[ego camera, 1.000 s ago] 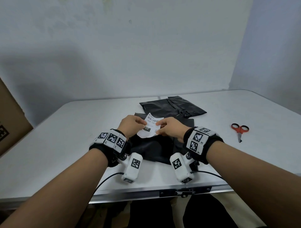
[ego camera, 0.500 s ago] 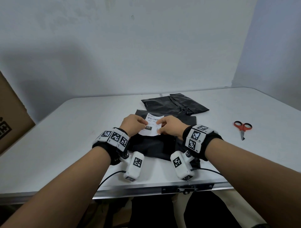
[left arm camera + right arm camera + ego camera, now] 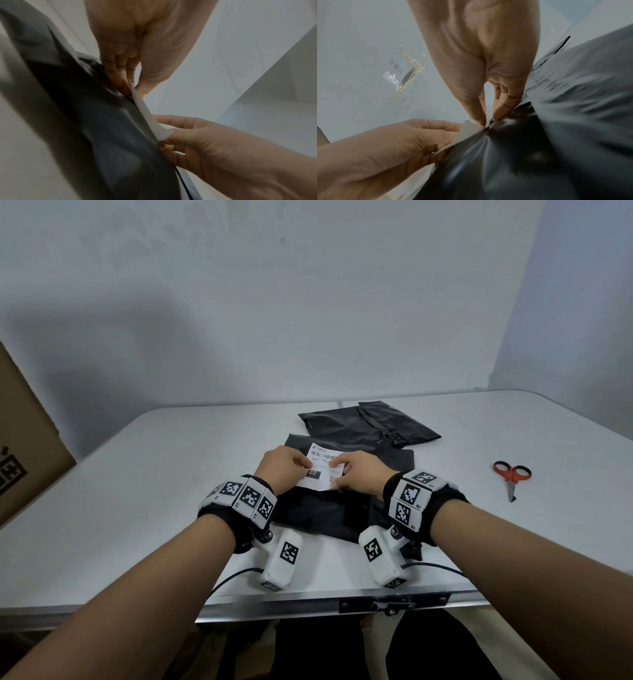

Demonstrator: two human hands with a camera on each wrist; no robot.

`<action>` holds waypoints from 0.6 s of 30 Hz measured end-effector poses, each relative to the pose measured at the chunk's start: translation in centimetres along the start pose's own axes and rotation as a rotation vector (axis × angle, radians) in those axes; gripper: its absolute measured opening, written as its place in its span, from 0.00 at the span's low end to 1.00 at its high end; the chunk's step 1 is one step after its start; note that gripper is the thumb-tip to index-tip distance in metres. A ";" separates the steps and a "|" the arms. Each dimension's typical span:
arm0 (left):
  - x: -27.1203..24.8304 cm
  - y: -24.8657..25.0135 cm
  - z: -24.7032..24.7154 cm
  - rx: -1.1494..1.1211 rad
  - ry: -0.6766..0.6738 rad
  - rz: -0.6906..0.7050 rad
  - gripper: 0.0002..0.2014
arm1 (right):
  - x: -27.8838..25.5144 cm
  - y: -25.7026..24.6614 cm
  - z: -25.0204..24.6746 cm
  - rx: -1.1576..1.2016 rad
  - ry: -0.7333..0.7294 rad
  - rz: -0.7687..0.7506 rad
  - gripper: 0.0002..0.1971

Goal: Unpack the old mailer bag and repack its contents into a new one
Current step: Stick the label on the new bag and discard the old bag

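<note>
Both your hands pinch the white label (image 3: pixel 320 470) at frame centre: left hand (image 3: pixel 281 469) its left edge, right hand (image 3: pixel 361 475) its right. Under them the black mailer bag (image 3: pixel 322 513) lies on the worktop (image 3: pixel 137 491).

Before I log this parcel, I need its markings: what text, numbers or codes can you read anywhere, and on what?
"102-102", partly covered by a thumb: white shipping label, under its barcode.
"02", first digit hidden: same label's black box.
"R1", "R2": right wrist marker band.
Handwriting on the taped wall: unreadable.
Label's fine print, logo text, QR code: too small.
</note>
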State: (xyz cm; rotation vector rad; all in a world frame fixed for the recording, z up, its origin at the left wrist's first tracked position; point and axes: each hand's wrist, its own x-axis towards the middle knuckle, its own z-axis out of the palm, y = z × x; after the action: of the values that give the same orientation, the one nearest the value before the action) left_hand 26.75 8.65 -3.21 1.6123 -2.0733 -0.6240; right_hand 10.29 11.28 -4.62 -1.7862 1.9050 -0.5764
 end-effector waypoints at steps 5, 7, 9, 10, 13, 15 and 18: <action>0.3 0.0 0.0 0.118 -0.032 0.034 0.13 | -0.1 -0.1 -0.6 -0.078 -0.012 0.023 0.28; 0.4 0.0 0.1 0.198 -0.034 0.069 0.13 | -0.3 -0.4 -0.8 -0.127 -0.015 0.009 0.27; 0.6 0.0 0.2 0.299 -0.028 0.121 0.13 | -0.5 -1.0 -0.8 -0.189 -0.023 -0.025 0.26; 0.7 0.0 0.3 0.344 -0.029 0.145 0.13 | -0.5 -1.2 -0.8 -0.214 -0.031 -0.044 0.26; 0.7 0.2 0.3 0.416 -0.047 0.168 0.13 | -0.6 -1.8 -0.6 -0.238 -0.077 -0.069 0.28; 0.7 0.2 0.2 0.426 -0.059 0.162 0.13 | -0.8 -1.9 -0.6 -0.247 -0.108 -0.063 0.31; 0.7 0.1 0.0 0.383 -0.091 0.138 0.14 | -0.9 -2.0 -0.6 -0.251 -0.145 -0.034 0.35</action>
State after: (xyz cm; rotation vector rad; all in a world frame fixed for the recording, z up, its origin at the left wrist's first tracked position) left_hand 26.55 8.00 -3.09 1.6403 -2.4626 -0.2672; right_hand 11.58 12.08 -2.85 -1.9595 1.9177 -0.2182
